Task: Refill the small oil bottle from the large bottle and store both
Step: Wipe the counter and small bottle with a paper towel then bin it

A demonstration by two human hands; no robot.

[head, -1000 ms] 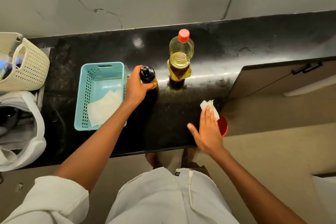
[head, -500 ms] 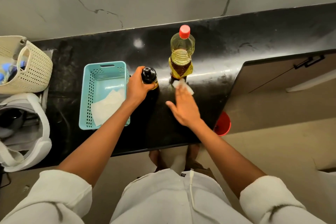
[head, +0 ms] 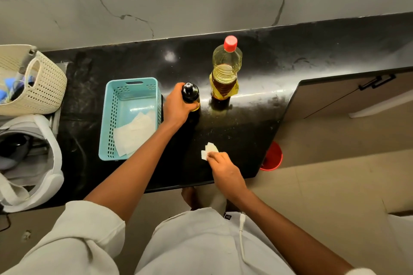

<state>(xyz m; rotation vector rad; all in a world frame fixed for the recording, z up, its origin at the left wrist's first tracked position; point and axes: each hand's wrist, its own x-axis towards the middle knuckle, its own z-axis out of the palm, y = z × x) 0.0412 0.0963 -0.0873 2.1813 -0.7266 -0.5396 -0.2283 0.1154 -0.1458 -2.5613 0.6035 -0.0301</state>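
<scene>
the small oil bottle point(head: 190, 94) is gripped around its body by the left hand point(head: 176, 106). it stands upright on the black countertop point(head: 257, 118), with most of its body hidden by the fingers and the black cap. a white tissue point(head: 209, 150) is pinched by the right hand point(head: 224, 168) and held against the countertop near the front edge. the large bottle point(head: 225, 69), red-capped, stands just right of the small one, untouched. a teal basket point(head: 131, 83) containing paper sheets point(head: 134, 134) is placed left of the left hand. a red object point(head: 272, 158) is partly hidden below the counter edge and cannot be identified.
</scene>
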